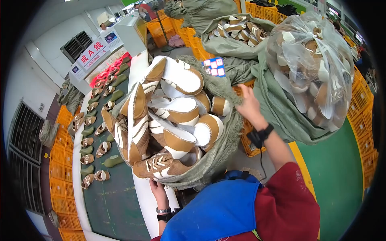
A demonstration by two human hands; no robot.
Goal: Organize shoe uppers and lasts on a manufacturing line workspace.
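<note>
A grey-green woven sack (209, 168) full of brown-and-white shoe uppers (181, 110) stands before me, its mouth wide. Laces show on one upper (161, 164) at the near rim. My right hand (248, 103) is closed on the sack's right edge, thumb and fingers on either side of the fabric. Under the near left side of the sack, my left hand (159, 193) is closed at its lower rim, with the fingertips partly hidden by the cloth. Both wrists carry black bands.
Left of the sack runs a dark green conveyor (116, 201) with rows of shoes and green lasts (113, 161). At right sit a clear bag of uppers (313, 76) and another open sack (237, 46). Orange crates (64, 172) line both sides. A blue card (214, 67) lies beyond the sack.
</note>
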